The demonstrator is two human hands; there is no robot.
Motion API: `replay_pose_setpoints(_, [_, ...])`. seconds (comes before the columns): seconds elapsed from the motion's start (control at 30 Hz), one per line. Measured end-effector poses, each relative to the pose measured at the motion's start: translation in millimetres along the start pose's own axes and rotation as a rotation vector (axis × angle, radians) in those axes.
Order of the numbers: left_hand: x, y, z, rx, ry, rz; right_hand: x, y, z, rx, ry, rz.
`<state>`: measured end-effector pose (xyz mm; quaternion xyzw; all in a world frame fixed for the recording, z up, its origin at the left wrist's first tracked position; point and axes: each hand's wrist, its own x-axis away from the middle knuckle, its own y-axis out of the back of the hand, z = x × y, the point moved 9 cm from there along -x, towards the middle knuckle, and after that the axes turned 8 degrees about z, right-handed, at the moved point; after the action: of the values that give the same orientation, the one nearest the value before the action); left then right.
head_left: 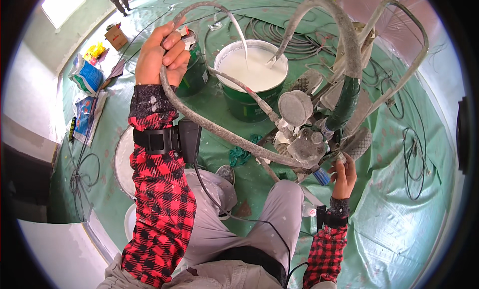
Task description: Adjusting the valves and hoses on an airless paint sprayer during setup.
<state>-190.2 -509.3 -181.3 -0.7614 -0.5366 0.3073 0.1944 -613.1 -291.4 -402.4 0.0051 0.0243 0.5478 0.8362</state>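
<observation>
My left hand (167, 54), raised at upper left, is closed around a thin grey hose (214, 131) spattered with paint. One stretch of that hose curves down to a paint sprayer (307, 147); another arches over with its end in white paint (259, 74). The paint fills much of a green bucket (249, 109). A thick grey suction hose (349, 49) also dips into it from the sprayer. Low on the sprayer's right side, my right hand (343, 179) pinches a small knob (341, 158). Beside those fingers sits a blue cap (322, 177). A round gauge (295, 108) tops the machine.
Another green bucket (195, 79) stands behind my left hand. Coiled hoses (284, 37) and dark cables (413, 159) lie on the green sheeting (394, 229). Plastic bags (86, 74) and a cardboard box (116, 37) are at far left. A person's legs (118, 0) show at the top.
</observation>
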Motion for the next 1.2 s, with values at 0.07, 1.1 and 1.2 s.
replay_pose_setpoints(0.07, [-0.2, 3.8, -1.9, -0.018, -0.023, -0.029, -2.5, 1.0, -3.5, 0.003, 0.011, 0.027])
replay_pose_setpoints(1.1, [-1.0, 3.2, 0.8, 0.013, -0.011, -0.016, -5.9, 4.4, -1.9, -0.024, 0.049, 0.005])
replay_pose_setpoints(1.2, [-0.9, 3.2, 0.3, 0.011, -0.016, -0.016, -5.6, 3.2, 1.8, -0.017, 0.091, 0.001])
